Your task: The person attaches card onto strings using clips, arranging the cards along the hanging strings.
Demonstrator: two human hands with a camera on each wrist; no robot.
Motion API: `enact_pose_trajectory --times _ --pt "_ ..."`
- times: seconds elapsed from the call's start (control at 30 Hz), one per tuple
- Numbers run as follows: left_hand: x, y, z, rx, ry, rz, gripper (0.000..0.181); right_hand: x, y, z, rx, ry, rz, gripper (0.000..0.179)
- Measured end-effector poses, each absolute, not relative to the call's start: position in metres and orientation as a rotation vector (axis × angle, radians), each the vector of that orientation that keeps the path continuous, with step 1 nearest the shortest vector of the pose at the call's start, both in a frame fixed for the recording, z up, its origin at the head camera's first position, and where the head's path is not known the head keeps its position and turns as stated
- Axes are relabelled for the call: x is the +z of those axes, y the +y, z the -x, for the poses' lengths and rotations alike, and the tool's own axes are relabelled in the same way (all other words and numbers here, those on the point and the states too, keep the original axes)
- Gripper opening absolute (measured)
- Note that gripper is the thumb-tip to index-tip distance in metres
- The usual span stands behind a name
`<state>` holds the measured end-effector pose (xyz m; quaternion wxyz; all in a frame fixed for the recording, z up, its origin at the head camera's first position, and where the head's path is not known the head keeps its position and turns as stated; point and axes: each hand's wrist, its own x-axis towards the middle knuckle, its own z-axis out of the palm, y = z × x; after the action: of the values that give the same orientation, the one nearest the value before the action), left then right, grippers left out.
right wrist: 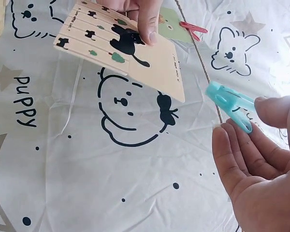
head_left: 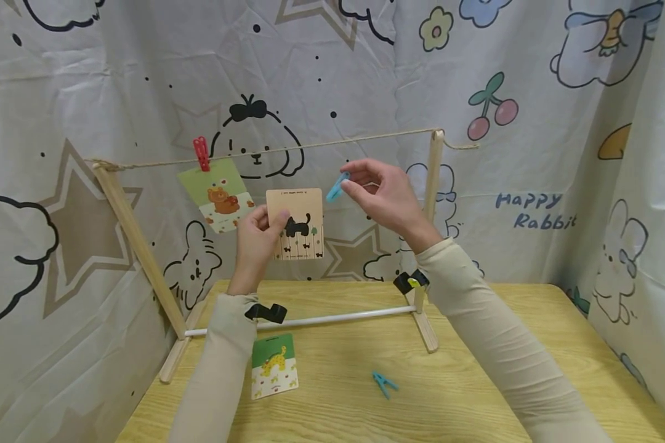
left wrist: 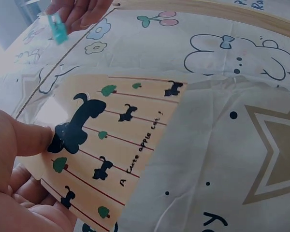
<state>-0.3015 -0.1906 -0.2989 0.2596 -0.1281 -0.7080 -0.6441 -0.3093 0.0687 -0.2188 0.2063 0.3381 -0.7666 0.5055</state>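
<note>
My left hand [head_left: 259, 243] pinches a tan card [head_left: 305, 206] printed with a black cat, thumb on its face. The card is upright just below the string [head_left: 332, 141]. To its right, my right hand [head_left: 385, 192] holds a blue clothespin [head_left: 338, 186] between thumb and fingers, apart from the card. In the right wrist view the clothespin [right wrist: 229, 104] lies between the thumb and the fingertips, near the string. Left along the string, a red clothespin [head_left: 201, 154] holds a green bear card [head_left: 216, 195], which hangs tilted.
A wooden frame with a left post [head_left: 141, 252] and right post [head_left: 433, 175] carries the string; a white rod [head_left: 343, 317] joins its feet. On the table [head_left: 465, 394] lie a green-and-white leopard card [head_left: 274, 367] and another blue clothespin [head_left: 385, 384]. A patterned curtain [head_left: 332, 74] hangs behind.
</note>
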Motion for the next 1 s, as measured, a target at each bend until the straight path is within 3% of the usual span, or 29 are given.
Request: enact_pose_trajectory --times 0.7,1.0 --pt "-0.278 -0.189 0.309 -1.758 -1.890 0.250 0.033 -0.177 0.030 0.316 1.328 -1.955 -0.896 0.005" --pt "-0.277 -0.189 0.312 -1.744 -1.892 0.252 0.034 -0.159 0.018 0.325 1.337 -1.870 -0.892 0.010"
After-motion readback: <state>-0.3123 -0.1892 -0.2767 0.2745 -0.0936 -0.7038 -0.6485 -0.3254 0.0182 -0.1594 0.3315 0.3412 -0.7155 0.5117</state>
